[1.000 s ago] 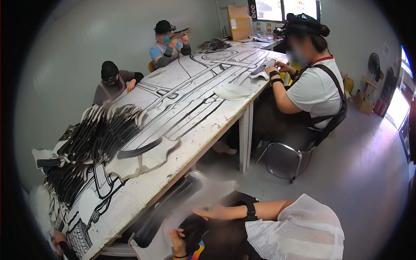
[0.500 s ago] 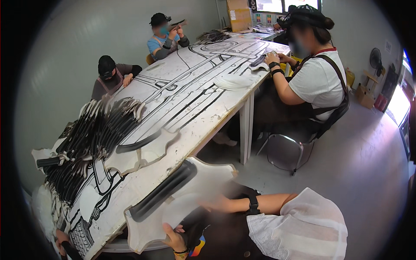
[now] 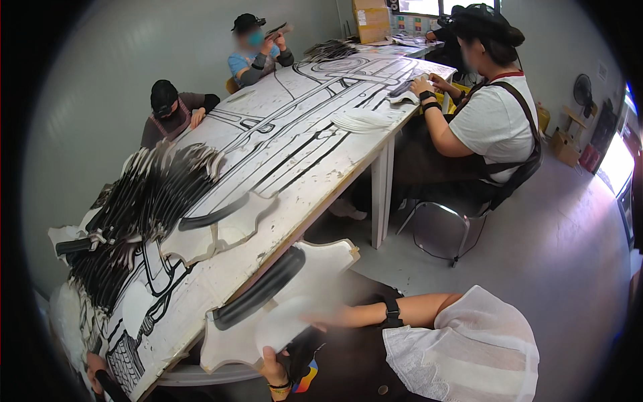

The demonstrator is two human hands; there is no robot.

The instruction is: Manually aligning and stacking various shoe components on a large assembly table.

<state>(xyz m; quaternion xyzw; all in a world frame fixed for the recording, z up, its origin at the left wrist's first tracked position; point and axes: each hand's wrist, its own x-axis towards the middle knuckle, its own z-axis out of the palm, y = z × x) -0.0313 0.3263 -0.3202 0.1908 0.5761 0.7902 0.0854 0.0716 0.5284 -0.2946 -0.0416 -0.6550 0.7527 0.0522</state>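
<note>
A white panel [image 3: 228, 342] with a wavy outline and a padded black strip [image 3: 261, 288] along one side is held in front of me, beside the table edge. At its lower edge, my left hand [image 3: 273, 368] grips it, thumb on top and fingers behind. My right hand [image 3: 323, 318] reaches over the panel from the right; a blur smears it, so its fingers cannot be made out. Part of the panel's middle is hidden by the same blur. On the table lies a similar white panel [image 3: 231, 231] with a black strip.
Piles of black strips with white edges [image 3: 144, 194] cover the table's near left. A long white table [image 3: 315, 184] with black line drawings runs away from me. One co-worker [image 3: 495, 120] sits at the right, others along the far side. Another person's hand [image 3: 97, 368] shows at lower left.
The panel has shifted slightly to the right in the view, turning a little. My left hand has moved with it, still gripping. My right arm has stayed nearly in place.
</note>
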